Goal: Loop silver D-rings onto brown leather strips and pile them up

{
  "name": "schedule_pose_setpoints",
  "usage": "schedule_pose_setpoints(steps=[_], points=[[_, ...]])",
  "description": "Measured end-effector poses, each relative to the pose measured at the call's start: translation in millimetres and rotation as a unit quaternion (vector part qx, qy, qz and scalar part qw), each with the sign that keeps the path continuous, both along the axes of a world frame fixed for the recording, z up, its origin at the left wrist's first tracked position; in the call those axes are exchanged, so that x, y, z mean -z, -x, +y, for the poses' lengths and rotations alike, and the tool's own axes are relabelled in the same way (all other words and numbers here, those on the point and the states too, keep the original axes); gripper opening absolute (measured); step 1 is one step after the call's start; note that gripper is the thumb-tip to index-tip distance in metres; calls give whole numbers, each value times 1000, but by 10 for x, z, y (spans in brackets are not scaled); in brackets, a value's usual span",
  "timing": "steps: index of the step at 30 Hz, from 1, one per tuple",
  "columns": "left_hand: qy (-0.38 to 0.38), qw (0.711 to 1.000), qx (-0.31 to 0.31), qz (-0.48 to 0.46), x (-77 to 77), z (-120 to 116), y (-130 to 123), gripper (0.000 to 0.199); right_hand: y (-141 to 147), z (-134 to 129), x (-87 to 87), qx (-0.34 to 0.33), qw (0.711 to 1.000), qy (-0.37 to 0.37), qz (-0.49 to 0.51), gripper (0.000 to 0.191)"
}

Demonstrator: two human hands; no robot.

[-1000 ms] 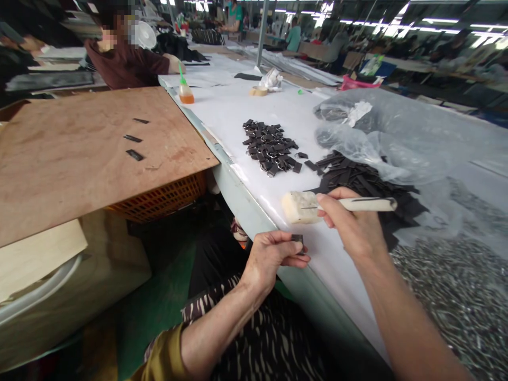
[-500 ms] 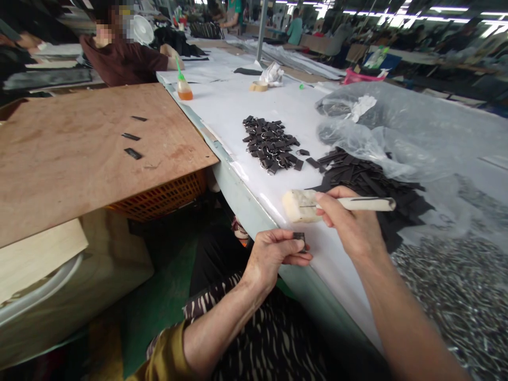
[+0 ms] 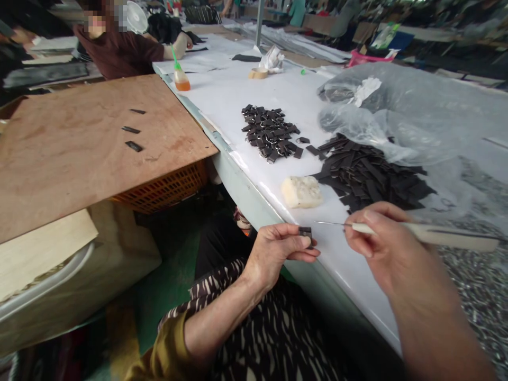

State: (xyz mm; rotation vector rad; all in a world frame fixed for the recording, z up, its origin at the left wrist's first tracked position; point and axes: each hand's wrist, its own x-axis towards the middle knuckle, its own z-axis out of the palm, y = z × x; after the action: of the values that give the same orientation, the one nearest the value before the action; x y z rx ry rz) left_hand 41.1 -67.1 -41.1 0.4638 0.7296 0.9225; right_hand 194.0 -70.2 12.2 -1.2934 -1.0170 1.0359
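Observation:
Between the thumb and fingers of my left hand (image 3: pixel 275 248) is a small dark folded strip (image 3: pixel 305 233), held at the table edge. My right hand (image 3: pixel 391 243) grips an awl (image 3: pixel 420 233) with a long pale handle; its thin metal point aims left toward the strip, apart from it. A cream foam block (image 3: pixel 301 192) lies on the white table just beyond my hands. Behind it sits a pile of dark strips fitted with metal rings (image 3: pixel 270 132). Loose dark strips (image 3: pixel 369 174) are heaped to the right.
Many metal rings (image 3: pixel 476 296) lie at the right. Clear plastic sheeting (image 3: pixel 420 100) covers the far right. A bottle of orange liquid (image 3: pixel 182 79) and a tape roll (image 3: pixel 259 73) stand farther back. Left is a wooden board (image 3: pixel 79 143); a person (image 3: pixel 119 53) sits beyond it.
My right hand has drawn the awl away from the foam block, back to the right, and its metal point now shows. My left hand keeps its hold on the strip. The view has shifted slightly.

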Motion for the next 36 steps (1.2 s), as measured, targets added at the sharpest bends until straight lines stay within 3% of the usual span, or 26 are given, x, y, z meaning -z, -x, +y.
schedule_pose_setpoints(steps=[11, 29, 36], points=[[-17, 1000, 8, -13, -106, -151, -62, 17, -109, -178, 157, -18, 996, 23, 87, 15], [-2, 1000, 2, -8, -39, -104, -49, 16, -54, -117, 255, -62, 992, 44, 105, 20], [4, 1000, 18, -8, -17, -68, -17, 15, -186, -108, 329, -161, 983, 52, 72, 9]])
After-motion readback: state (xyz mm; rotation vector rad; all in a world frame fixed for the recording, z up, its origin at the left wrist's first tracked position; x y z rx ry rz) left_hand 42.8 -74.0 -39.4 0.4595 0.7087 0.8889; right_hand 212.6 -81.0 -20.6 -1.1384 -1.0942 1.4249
